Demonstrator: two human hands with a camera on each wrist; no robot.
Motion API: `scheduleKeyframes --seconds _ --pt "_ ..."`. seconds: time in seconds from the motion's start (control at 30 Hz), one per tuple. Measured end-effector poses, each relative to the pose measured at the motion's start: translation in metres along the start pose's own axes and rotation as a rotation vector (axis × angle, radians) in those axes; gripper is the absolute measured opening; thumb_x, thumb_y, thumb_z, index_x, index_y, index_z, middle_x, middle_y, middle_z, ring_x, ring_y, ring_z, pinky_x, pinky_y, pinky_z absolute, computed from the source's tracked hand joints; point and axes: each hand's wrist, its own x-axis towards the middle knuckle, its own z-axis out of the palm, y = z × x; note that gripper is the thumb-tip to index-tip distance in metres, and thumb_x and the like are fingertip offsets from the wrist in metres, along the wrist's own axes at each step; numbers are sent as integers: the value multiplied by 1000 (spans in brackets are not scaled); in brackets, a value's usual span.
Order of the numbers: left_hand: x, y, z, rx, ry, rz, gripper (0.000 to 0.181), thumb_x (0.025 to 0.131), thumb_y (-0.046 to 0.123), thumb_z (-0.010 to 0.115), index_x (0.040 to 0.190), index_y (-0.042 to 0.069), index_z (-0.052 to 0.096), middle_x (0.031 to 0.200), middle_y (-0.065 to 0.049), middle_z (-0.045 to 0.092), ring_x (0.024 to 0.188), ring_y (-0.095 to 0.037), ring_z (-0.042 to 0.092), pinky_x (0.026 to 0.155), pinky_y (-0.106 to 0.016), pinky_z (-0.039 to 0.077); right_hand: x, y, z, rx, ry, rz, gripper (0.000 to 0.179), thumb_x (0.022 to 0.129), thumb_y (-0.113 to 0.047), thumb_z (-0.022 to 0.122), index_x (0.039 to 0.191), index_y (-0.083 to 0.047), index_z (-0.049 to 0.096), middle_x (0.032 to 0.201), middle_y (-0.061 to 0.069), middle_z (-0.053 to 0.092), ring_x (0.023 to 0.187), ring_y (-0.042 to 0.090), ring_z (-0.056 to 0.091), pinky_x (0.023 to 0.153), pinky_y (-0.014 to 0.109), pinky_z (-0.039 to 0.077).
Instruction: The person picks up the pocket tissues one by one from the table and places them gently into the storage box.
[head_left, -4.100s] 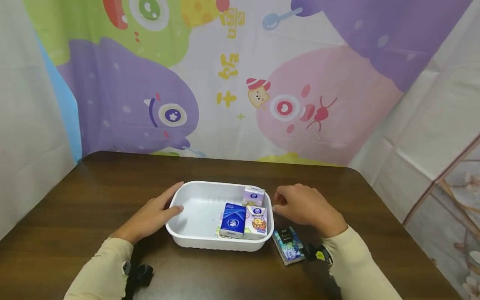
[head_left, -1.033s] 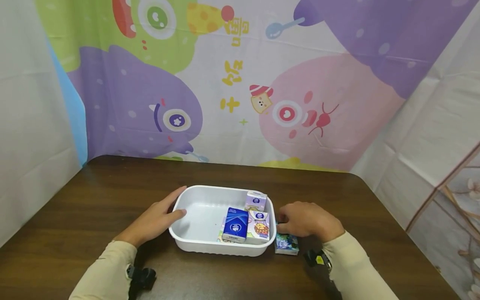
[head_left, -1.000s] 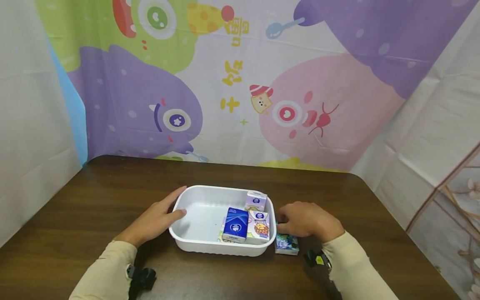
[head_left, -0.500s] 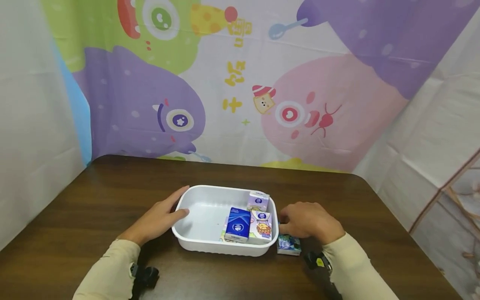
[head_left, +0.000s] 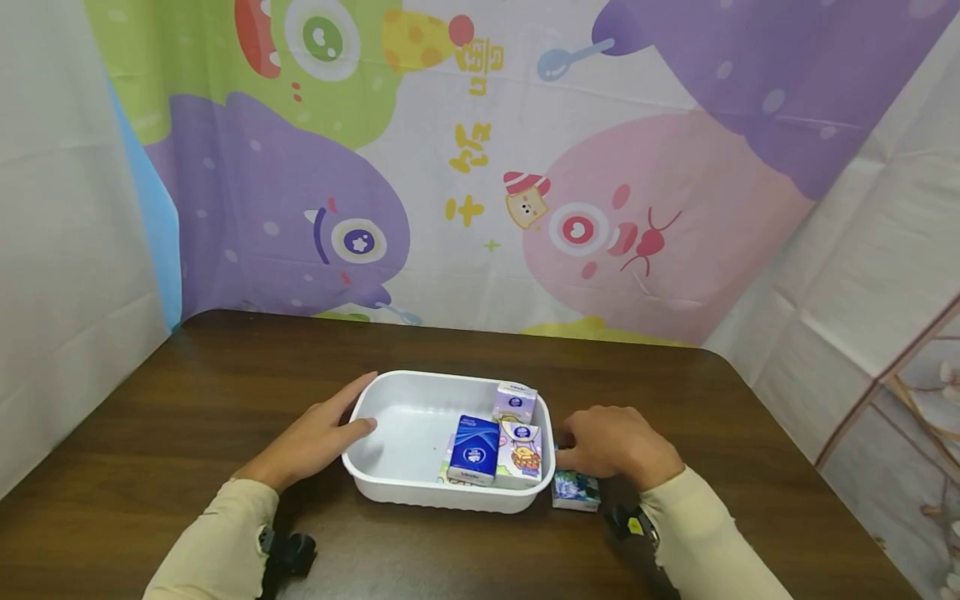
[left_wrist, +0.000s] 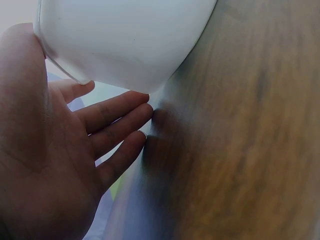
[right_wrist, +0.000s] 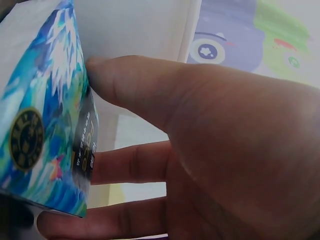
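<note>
A white plastic tub (head_left: 442, 497) sits on the table with several small tissue packs at its right end. Among them are a dark blue pack (head_left: 474, 450), a white cartoon pack (head_left: 522, 457) and a lilac pack (head_left: 515, 405). My left hand (head_left: 315, 437) rests on the tub's left end, thumb over the rim; in the left wrist view its fingers (left_wrist: 115, 107) extend loosely by the outer wall. Right of the tub, my right hand (head_left: 618, 442) pinches a blue-green floral tissue pack (head_left: 576, 493), its far part hidden under the hand. The right wrist view shows the thumb (right_wrist: 125, 82) at its edge.
The dark brown wooden table (head_left: 435, 558) extends around the tub. A cartoon-printed curtain (head_left: 450, 275) hangs behind its far edge, with pale cloth at both sides. Black wrist cameras (head_left: 294, 554) are strapped at both sleeves.
Since the oldest frame, my right hand has come down and nearer onto the floral tissue pack, which has turned straighter alongside the tub. Little differs over the last second; the left hand stays at the rim.
</note>
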Motion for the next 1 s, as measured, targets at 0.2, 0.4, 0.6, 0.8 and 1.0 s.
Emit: scheduleKeyframes --seconds 0.2,0.4,0.6,0.8,1.0 --pt "0 -2 1 5 -4 -15 69 100 35 58 160 17 28 155 -19 39 136 -41 43 105 -63 35 1 -2 1 -2 -13 15 44 85 -59 70 92 -16 73 72 -5 59 67 18 55 63 39 46" --pt "0 1 0 -2 -10 -21 70 100 36 59 160 16 28 155 -19 39 136 -42 43 104 -64 35 1 -1 2 -5 -14 26 44 85 -60 70 92 -17 73 73 -5 60 67 18 55 63 39 46" --pt "0 3 -1 -6 -11 -17 70 100 36 59 160 17 28 155 -20 39 136 -42 43 104 -64 36 1 -1 2 -16 -11 34 45 84 -62 69 88 -17 72 71 -5 59 66 18 55 62 39 45" --pt "0 2 -1 -2 -13 -18 70 100 35 59 160 17 27 155 -20 39 136 -42 43 104 -64 36 2 -1 2 -19 -16 38 46 84 -62 69 86 -17 72 72 -5 59 67 18 55 62 39 45" --pt "0 1 -1 -2 -9 -9 70 100 35 59 159 16 28 156 -19 38 137 -42 41 106 -64 34 1 -2 1 2 -25 41 47 84 -61 69 90 -15 73 72 -4 60 66 19 55 62 38 46"
